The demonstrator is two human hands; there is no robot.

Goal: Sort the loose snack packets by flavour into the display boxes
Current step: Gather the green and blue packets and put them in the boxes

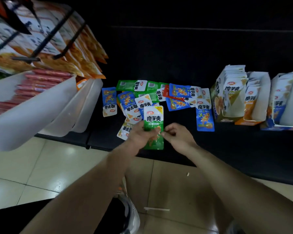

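Note:
My left hand point(139, 132) grips a green snack packet point(154, 119) upright above the front of the black shelf point(227, 149). My right hand point(177, 135) pinches the same packet's right edge with curled fingers. Behind them lies a loose pile of packets point(147, 97) in blue, green, red and pale colours. One blue packet point(204, 118) lies apart at the right. Three open display boxes stand at the right: a green-based box point(221, 105), an orange-based box point(259, 98) and a blue-based box point(287, 107), each holding upright packets.
White plastic trays point(41, 112) at the left hold red sausage sticks point(41, 81). Orange and white snack bags point(78, 53) hang above them behind black wire. Below the shelf edge is a tiled floor point(57, 166) with my shoe point(130, 215).

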